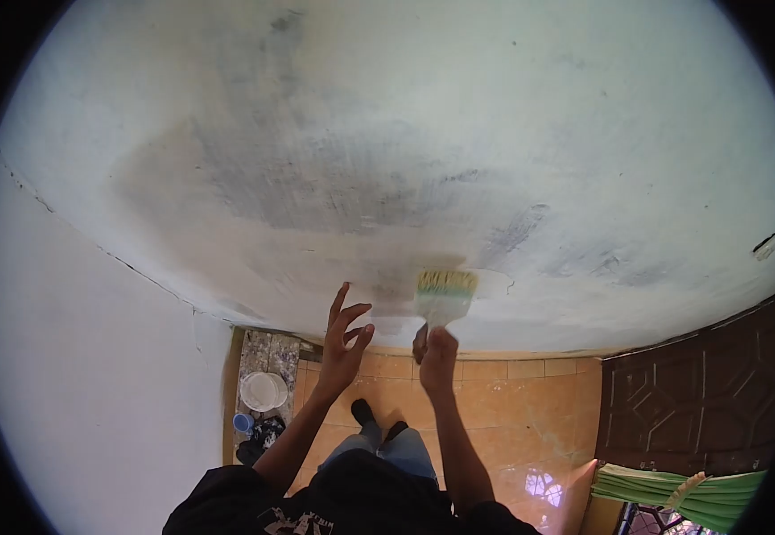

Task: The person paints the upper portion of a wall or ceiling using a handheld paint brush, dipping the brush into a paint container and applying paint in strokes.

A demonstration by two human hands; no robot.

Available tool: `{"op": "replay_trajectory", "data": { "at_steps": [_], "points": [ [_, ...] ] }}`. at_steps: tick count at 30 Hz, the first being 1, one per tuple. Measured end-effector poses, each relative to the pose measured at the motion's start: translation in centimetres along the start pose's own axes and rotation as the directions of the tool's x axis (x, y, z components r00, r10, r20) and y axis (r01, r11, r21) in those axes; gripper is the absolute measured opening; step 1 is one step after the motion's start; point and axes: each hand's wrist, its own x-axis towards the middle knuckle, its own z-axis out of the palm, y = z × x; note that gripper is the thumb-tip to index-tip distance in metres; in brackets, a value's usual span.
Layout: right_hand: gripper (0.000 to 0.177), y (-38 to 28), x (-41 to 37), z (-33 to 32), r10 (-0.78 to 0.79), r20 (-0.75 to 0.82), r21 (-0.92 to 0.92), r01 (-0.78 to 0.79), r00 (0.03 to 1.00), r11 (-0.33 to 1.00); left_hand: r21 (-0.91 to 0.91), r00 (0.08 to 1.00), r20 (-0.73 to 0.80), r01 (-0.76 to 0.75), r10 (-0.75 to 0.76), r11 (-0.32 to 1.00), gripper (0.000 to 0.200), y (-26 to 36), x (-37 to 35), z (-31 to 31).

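Observation:
My right hand (438,355) is wrapped round the handle of a wide paintbrush (445,299). Its yellowish bristles point up and overlap the wall (530,160) in this view. To the left, my left hand (345,343) is raised in front of the lower wall, fingers apart and slightly bent, holding nothing. Grey, smudged patches show through the whitish paint above both hands. Fine cracks and chips mark the surface right of the brush.
On the left, a paint-spattered bench (267,348) bears a white bucket (263,390), a blue cup (243,423) and a dark bundle (267,434). Orange tiles (512,406) cover the floor. A dark carved door (691,392) and green curtain (673,490) stand right.

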Motion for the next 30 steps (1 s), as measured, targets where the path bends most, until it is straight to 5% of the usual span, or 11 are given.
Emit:
{"op": "replay_trajectory", "data": {
  "at_steps": [4,9,12,19,26,30],
  "points": [
    [0.049,-3.2,3.2,-0.3,0.039,-0.003,0.012,-0.039,0.999,0.999,0.028,0.999,-0.034,-0.040,0.041,0.999,0.031,-0.6,0.1,1.1],
    [0.047,5.8,0.3,-3.9,0.123,-0.015,-0.181,-0.123,0.992,0.976,0.051,0.995,-0.071,-0.061,0.065,0.997,0.030,-1.4,0.0,1.9],
    [0.048,5.8,-2.3,-4.5,0.237,-0.028,-0.138,-0.238,0.971,0.961,0.047,0.987,-0.113,-0.111,0.116,0.993,0.029,-2.3,0.4,2.7],
    [0.051,-2.1,3.2,-3.0,-0.098,0.026,-0.115,0.101,0.995,0.988,0.040,0.977,-0.168,-0.129,0.134,0.991,0.029,-3.0,0.2,3.6],
    [0.049,8.9,0.8,-5.4,0.015,0.023,-0.124,-0.012,1.000,0.992,0.058,0.962,-0.200,-0.176,0.184,0.983,0.032,-3.7,0.0,3.1],
    [0.050,9.0,-2.2,-5.0,0.065,0.030,-0.079,-0.062,0.997,0.995,0.016,0.964,-0.202,-0.171,0.170,0.985,0.031,-4.5,-0.1,2.5]
  ]
}}
